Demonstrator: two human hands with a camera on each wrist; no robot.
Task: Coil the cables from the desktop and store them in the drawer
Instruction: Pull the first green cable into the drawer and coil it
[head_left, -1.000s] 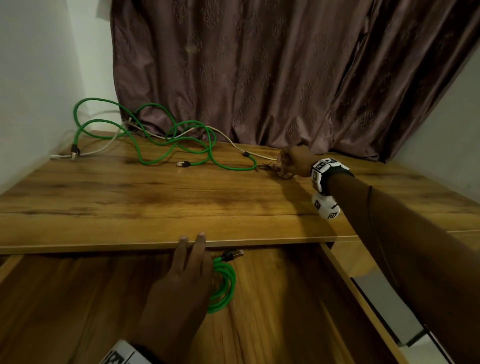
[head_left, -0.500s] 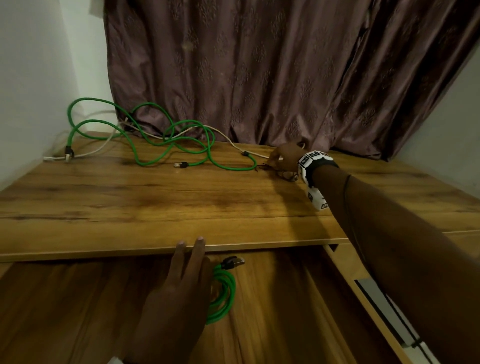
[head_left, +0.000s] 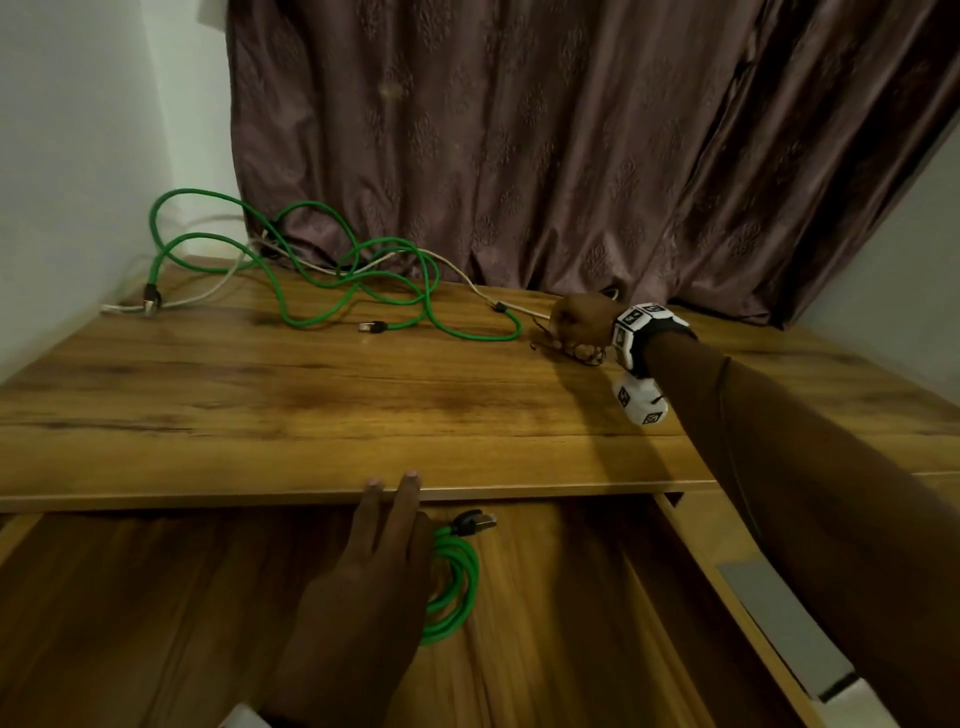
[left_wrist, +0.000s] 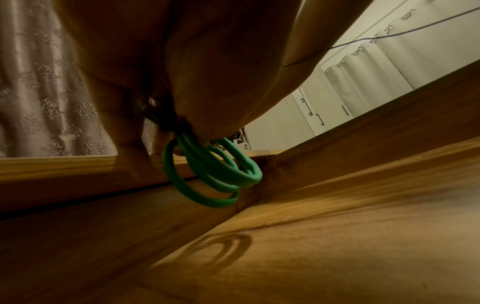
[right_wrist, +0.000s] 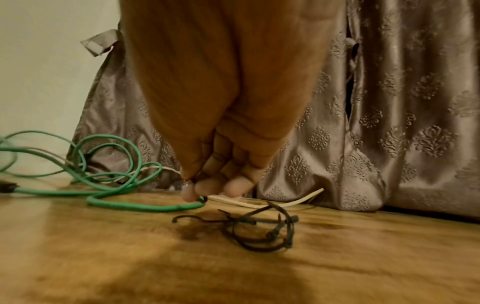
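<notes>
Left hand around coil, apparently hooked.

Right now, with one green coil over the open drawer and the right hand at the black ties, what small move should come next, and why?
Probably the right hand should lift one tie from the black zip ties. Its fingertips pinch at something dark beside that pile, and the left hand holds the green coil unbound above the drawer.

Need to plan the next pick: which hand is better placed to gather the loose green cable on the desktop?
Right. The right hand is already at the loose green cable on the desktop, fingertips at its end. The left hand holds the coiled green cable down in the drawer.
</notes>
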